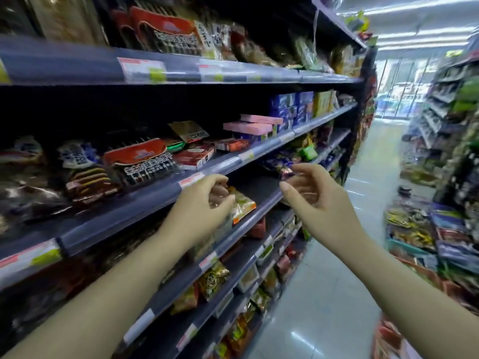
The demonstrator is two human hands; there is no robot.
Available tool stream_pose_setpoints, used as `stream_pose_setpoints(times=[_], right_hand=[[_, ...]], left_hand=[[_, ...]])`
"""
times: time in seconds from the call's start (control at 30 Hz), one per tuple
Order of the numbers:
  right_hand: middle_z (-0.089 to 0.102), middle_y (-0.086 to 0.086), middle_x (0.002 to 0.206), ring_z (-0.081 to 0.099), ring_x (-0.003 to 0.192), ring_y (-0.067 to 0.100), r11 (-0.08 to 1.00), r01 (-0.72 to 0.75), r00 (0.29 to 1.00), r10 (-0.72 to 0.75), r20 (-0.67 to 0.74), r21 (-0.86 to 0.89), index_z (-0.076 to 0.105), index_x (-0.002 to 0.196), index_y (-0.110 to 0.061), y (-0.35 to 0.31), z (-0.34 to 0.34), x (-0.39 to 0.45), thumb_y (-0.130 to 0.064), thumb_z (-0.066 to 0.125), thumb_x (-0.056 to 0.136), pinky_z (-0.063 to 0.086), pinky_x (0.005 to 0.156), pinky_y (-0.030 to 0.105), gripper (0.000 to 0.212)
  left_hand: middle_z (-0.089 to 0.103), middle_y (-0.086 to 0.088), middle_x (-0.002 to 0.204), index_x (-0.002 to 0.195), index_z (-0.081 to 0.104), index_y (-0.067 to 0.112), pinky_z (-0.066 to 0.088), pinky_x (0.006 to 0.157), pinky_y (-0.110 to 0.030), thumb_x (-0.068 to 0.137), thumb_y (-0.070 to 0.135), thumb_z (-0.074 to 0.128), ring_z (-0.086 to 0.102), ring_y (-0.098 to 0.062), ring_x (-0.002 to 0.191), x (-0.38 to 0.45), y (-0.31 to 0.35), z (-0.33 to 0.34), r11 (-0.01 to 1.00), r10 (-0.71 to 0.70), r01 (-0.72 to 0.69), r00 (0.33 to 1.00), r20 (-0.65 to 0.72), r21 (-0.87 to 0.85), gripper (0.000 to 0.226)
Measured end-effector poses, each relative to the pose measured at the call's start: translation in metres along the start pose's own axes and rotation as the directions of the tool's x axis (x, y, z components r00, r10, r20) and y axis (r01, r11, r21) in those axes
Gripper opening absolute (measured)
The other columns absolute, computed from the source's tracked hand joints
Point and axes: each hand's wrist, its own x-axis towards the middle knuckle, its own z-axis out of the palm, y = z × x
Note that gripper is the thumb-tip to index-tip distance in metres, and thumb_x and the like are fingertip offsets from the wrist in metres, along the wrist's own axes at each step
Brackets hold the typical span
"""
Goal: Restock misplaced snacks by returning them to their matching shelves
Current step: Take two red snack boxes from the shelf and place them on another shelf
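At frame centre, the left hand (201,203) pinches a shiny orange-and-green snack packet (242,204); just right, the right hand (315,194) hangs empty, fingers loosely curled apart.

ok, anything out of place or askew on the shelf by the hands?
Yes. A brown pouch sits tilted atop other packs on the shelf above the hands, and pink boxes are stacked crookedly. An orange-green snack bag by the left hand lies alone, angled on its shelf.

Snack packets (145,161) on grey shelves (261,149)
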Motion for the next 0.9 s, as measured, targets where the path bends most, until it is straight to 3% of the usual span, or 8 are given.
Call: stream_pose_setpoints(times=[0.13, 0.23, 0.4, 0.47, 0.57, 0.63, 0.7, 0.9], right_hand=[[0.063, -0.009, 0.097, 0.059, 0.087, -0.001, 1.000, 0.005, 1.000, -0.005, 0.031, 0.001, 0.051, 0.118, -0.029, 0.040, 0.015, 0.052, -0.042, 0.062, 0.088, 0.047, 0.076, 0.011, 0.034], [0.064, -0.010, 0.097, 0.059, 0.087, -0.002, 1.000, 0.016, 0.999, -0.017, 0.049, 0.006, 0.052, 0.121, -0.024, 0.069, 0.034, 0.095, -0.043, 0.062, 0.087, 0.047, 0.076, 0.009, 0.041], [0.063, -0.006, 0.098, 0.059, 0.090, 0.003, 1.000, 0.011, 0.991, -0.015, 0.136, 0.029, 0.049, 0.125, -0.020, 0.106, 0.072, 0.171, -0.041, 0.064, 0.087, 0.049, 0.079, 0.017, 0.046], [0.061, -0.009, 0.097, 0.058, 0.092, 0.000, 0.999, 0.036, 0.985, -0.040, 0.169, 0.027, 0.049, 0.123, -0.021, 0.118, 0.090, 0.198, -0.039, 0.065, 0.087, 0.047, 0.077, 0.010, 0.043], [0.057, -0.015, 0.098, 0.056, 0.092, -0.002, 0.995, 0.102, 0.971, -0.101, 0.215, 0.008, 0.051, 0.125, -0.016, 0.132, 0.114, 0.228, -0.037, 0.066, 0.087, 0.040, 0.071, 0.001, 0.046], [0.059, -0.004, 0.110, 0.057, 0.102, 0.011, 0.985, 0.167, 0.955, -0.153, 0.255, -0.034, 0.050, 0.127, -0.014, 0.142, 0.127, 0.245, -0.040, 0.066, 0.085, 0.041, 0.079, 0.011, 0.051], [0.056, 0.005, 0.122, 0.053, 0.113, 0.020, 0.968, 0.237, 0.929, -0.200, 0.310, -0.087, 0.049, 0.130, -0.013, 0.148, 0.139, 0.259, -0.044, 0.066, 0.084, 0.044, 0.087, 0.026, 0.057], [0.053, 0.007, 0.127, 0.051, 0.119, 0.026, 0.899, 0.395, 0.854, -0.282, 0.437, -0.191, 0.049, 0.133, -0.015, 0.160, 0.156, 0.286, -0.054, 0.059, 0.084, 0.047, 0.093, 0.037, 0.063]], left_hand=[[0.060, 0.019, 0.100, 0.126, 0.054, 0.027, 0.040, 0.063, -0.002, 0.092, 0.032, 0.061, 0.057, 0.010, 0.088, 0.055, -0.011, 0.010, 0.999, 0.013, -0.010, 0.998, -0.068, 0.038, 0.035], [0.063, 0.016, 0.100, 0.122, 0.055, 0.028, 0.040, 0.063, 0.002, 0.091, 0.030, 0.061, 0.058, 0.009, 0.089, 0.097, -0.023, 0.013, 0.997, 0.042, -0.034, 0.992, -0.122, 0.065, 0.032], [0.062, 0.013, 0.105, 0.127, 0.053, 0.027, 0.041, 0.071, -0.008, 0.091, 0.032, 0.062, 0.057, 0.006, 0.092, 0.156, -0.048, 0.013, 0.994, -0.017, 0.037, 0.981, -0.195, 0.100, 0.037], [0.060, 0.011, 0.108, 0.131, 0.051, 0.025, 0.043, 0.074, -0.011, 0.090, 0.032, 0.063, 0.059, -0.001, 0.095, 0.171, -0.058, 0.011, 0.986, -0.053, 0.085, 0.976, -0.211, 0.143, 0.043], [0.058, 0.008, 0.115, 0.134, 0.048, 0.024, 0.051, 0.087, -0.029, 0.089, 0.034, 0.063, 0.059, -0.011, 0.102, 0.188, -0.070, 0.010, 0.960, -0.114, 0.167, 0.966, -0.232, 0.223, 0.049], [0.058, 0.006, 0.120, 0.135, 0.046, 0.024, 0.051, 0.093, -0.036, 0.088, 0.035, 0.064, 0.058, -0.015, 0.109, 0.197, -0.076, 0.009, 0.932, -0.182, 0.245, 0.954, -0.239, 0.268, 0.051], [0.058, 0.004, 0.125, 0.136, 0.044, 0.023, 0.047, 0.092, -0.030, 0.088, 0.038, 0.064, 0.057, -0.016, 0.114, 0.206, -0.083, 0.010, 0.889, -0.240, 0.319, 0.935, -0.259, 0.328, 0.054], [0.051, -0.001, 0.140, 0.144, 0.037, 0.019, 0.037, 0.085, -0.022, 0.084, 0.048, 0.064, 0.051, -0.019, 0.124, 0.225, -0.100, 0.019, 0.722, -0.453, 0.540, 0.842, -0.294, 0.432, 0.071]])
